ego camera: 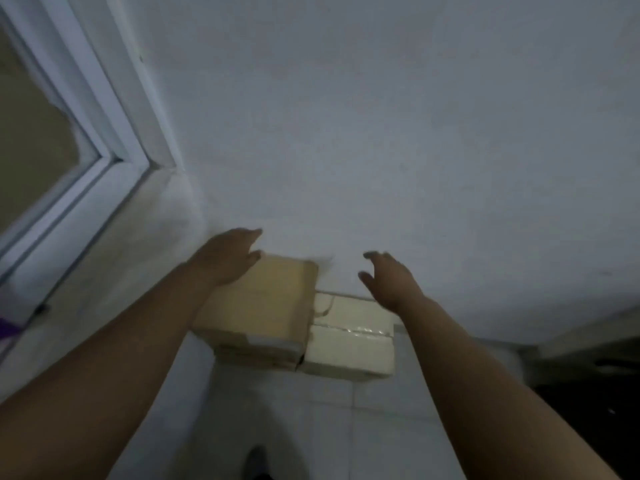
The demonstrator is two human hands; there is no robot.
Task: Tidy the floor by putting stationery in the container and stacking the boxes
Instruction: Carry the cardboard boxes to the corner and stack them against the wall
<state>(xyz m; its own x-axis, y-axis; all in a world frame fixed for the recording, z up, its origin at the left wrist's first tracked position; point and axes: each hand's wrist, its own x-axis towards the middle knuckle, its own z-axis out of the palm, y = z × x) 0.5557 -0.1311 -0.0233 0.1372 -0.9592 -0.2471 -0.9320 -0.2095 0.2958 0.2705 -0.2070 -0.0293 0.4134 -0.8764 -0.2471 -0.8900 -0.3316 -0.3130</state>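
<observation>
Window frame (pixel 86 140), white, runs diagonally down the far left, with a sill below it. A purple scrap (pixel 8 329) shows at the left edge; can't tell what it is.

Left hand (pixel 227 259) reaches forward to the far left corner of the tan box (pixel 263 303). The palm rests on the box's top left edge, fingers straight and loosely spread, tips just past the box toward the wall (pixel 381 133). No curl around anything; it holds nothing.

The tan box is cardboard and sits on top of another box, whose front edge peeks out beneath it. It is against the wall, and its long axis seems to run from the camera toward the wall, short front face toward the viewer. A grey tape patch (pixel 273 339) marks its front right corner.

Just right of it, touching, lies the pale box (pixel 349 348). It is lower, on the floor (pixel 311 427), also against the wall. Its long axis seems to run left-right along the wall. A shiny tape seam crosses its top left to right.

Right hand (pixel 389 280) hovers above the far right part of the pale box, apart from it, close to the wall. Fingers are spread and slightly bent, holding nothing. Motion blur on both hands.

A dark, unclear shape (pixel 588 393) sits on the floor at far right. Floor is pale tile.
</observation>
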